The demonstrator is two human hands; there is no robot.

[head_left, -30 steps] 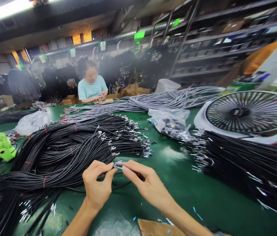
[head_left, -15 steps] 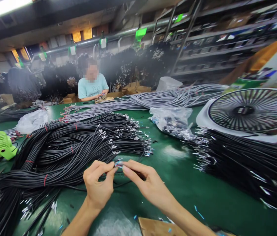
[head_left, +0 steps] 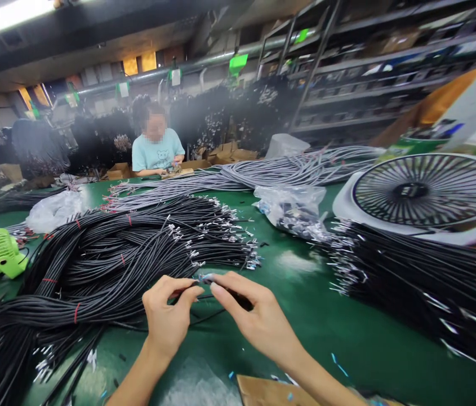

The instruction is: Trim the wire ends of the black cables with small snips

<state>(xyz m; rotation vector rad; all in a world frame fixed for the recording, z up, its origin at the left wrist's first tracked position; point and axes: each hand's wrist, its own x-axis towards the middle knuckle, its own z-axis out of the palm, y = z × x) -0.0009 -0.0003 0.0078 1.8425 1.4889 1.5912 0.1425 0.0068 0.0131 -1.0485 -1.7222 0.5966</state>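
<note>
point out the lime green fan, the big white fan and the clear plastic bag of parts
lime green fan (head_left: 3,252), head view, on its slatted front grille
big white fan (head_left: 427,192), head view, on the dark spoked grille
clear plastic bag (head_left: 290,206), head view, on the crumpled upper part of the bag

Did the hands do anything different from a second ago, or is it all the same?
Almost the same. The left hand and right hand keep pinching the end of one thin black wire between their fingertips, and the fingertips have closed in a little over its tip. Nothing was picked up or let go. The black cable pile, the green fan and the big white fan stayed put.
</note>
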